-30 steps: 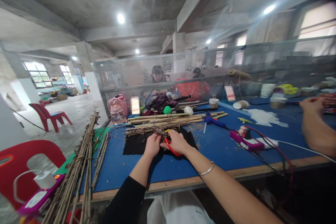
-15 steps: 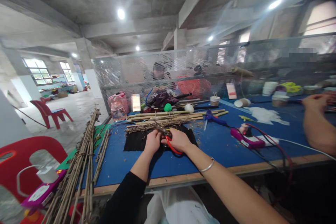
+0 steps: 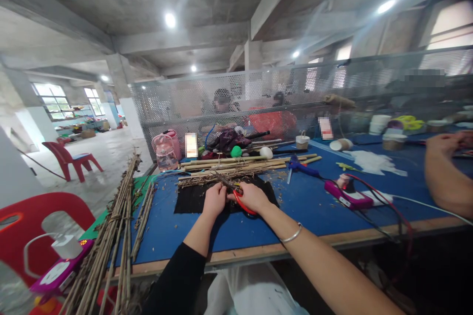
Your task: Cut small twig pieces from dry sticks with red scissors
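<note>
My right hand [image 3: 251, 198] is closed round red-handled scissors [image 3: 245, 205], whose metal blades point up and to the left. Close beside it, my left hand [image 3: 215, 199] is closed in a pinch near the blades, and whatever lies in its fingers is too small and covered to make out. Both hands are over a black cloth [image 3: 191, 201] on the blue tabletop [image 3: 173, 236]. Just beyond them lies a row of thin dry twigs [image 3: 195, 180], with longer pale sticks [image 3: 254, 160] behind.
A tied bundle of twigs [image 3: 114, 216] overhangs the table's left edge. To the right lie a blue glue gun [image 3: 303, 167] and a purple power strip [image 3: 349, 196] with cables. A mesh partition [image 3: 177, 103] stands at the back. A co-worker's arm [image 3: 443, 177] reaches in at far right.
The scissors' red handles have drawn closer in to my right hand, and the blades look nearer together. My left hand stays almost in place.
</note>
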Demonstrator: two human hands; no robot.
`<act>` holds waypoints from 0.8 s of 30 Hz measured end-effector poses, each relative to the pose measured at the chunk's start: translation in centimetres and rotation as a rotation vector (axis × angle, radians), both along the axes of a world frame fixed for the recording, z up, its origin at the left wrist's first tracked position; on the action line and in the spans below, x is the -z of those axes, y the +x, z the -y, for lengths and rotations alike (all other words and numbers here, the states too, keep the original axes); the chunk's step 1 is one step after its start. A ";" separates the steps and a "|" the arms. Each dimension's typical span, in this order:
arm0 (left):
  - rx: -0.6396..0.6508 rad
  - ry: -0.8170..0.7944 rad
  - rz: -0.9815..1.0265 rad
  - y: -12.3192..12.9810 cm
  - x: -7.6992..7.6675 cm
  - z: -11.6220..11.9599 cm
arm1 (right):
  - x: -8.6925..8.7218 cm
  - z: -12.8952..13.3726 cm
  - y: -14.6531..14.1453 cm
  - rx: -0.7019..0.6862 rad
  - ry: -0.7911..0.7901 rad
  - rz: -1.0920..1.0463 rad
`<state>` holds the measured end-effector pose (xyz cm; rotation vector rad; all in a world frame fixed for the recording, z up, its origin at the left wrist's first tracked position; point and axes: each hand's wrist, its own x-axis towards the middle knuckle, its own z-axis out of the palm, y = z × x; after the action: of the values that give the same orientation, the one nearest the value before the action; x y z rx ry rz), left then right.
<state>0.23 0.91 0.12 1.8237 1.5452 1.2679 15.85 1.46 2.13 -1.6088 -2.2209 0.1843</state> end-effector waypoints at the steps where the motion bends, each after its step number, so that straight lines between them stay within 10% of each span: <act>1: -0.021 0.005 -0.002 0.0 0.0 0.0 | 0.0 -0.1 0.0 0.001 0.010 0.000; 12: -0.091 -0.003 0.234 0.0 -0.3 -0.3 | 0.9 -0.8 0.3 -0.059 0.074 -0.120; 24: 0.240 -0.142 0.727 0.9 -0.4 -0.3 | 0.7 -0.4 -0.2 -0.115 0.209 -0.092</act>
<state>1.16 1.26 0.53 1.2037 0.9543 1.4353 15.67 1.89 1.48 -1.3383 -2.1833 0.0544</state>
